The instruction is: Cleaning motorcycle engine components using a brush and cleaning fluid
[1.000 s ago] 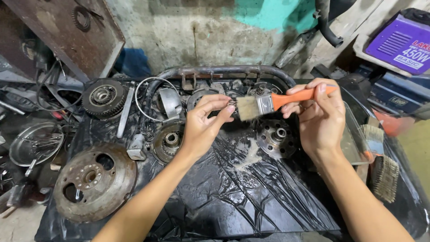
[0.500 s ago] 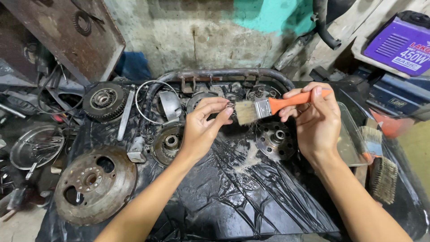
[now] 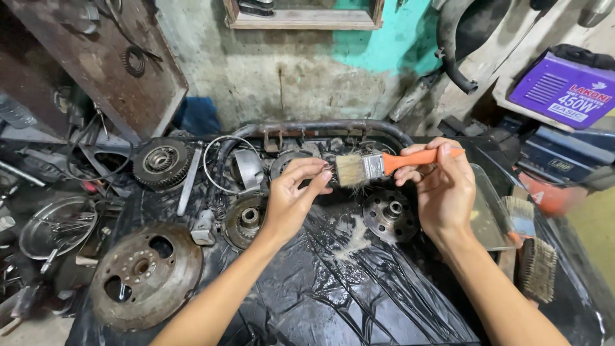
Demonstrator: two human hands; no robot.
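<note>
Orange-handled brush: right hand clamped on it, as before.
Left hand: fingertips pinched together at bristles; the small part between them is hidden.

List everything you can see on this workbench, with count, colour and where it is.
paintbrush: one, orange handle, pale bristles, in the right hand's grip
small part: one, dark, pinched in left fingertips, too small to identify
brake disc: one, rusty, front left
toothed wheel: one, dark, back left
hubs: two, greasy grey, centre, beneath the hands
plastic sheet: one, black, covering the bench
wire brush: one, wooden, right edge
purple box: one, upper right
left hand: at the bristles
right hand: around the handle
</note>
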